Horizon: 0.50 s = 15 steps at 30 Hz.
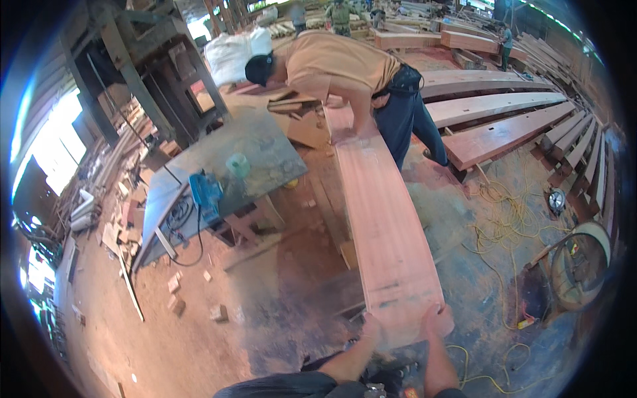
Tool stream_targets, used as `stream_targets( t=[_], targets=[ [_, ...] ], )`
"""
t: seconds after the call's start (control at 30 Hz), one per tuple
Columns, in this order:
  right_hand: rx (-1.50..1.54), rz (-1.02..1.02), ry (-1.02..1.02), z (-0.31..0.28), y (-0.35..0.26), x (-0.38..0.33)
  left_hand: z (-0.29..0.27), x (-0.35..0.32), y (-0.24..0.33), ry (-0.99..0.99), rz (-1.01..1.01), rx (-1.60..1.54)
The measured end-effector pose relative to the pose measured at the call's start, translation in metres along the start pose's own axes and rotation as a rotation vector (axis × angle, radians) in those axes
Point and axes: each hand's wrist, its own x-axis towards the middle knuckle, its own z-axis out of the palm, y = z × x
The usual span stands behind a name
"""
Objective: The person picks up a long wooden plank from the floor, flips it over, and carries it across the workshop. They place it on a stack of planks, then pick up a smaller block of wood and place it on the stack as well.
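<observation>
A long, wide reddish wooden plank (385,199) stretches away from me. My left hand (373,328) grips the left edge of its near end, fingers mostly hidden. My right hand (436,322) is closed around the right corner of that same end, thumb on the top face. Dark smudges mark the wood just ahead of my hands. At the far end a co-worker (345,69) in a tan shirt and dark cap bends over the plank, with an arm reaching down onto it.
To the left, a metal-topped table (265,142) carries a blue power tool (206,197) with a dark cord. Wood offcuts (176,305) litter the floor. At right lie a tangle of yellow cord (504,212), a large round wheel-like part (580,265) and thick planks (504,136).
</observation>
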Motion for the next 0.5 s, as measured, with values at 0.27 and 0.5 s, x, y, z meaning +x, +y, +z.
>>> stream_targets(
  t=[0.27, 0.5],
  targets=[
    [-0.027, -0.075, 0.017, 0.01, 0.014, 0.004, 0.036, -0.08, 0.016, 0.458, -0.045, 0.306],
    [-0.03, -0.047, 0.009, 0.013, 0.015, 0.004, 0.038, -0.137, 0.047, 0.43, -0.033, 0.324]
  ],
)
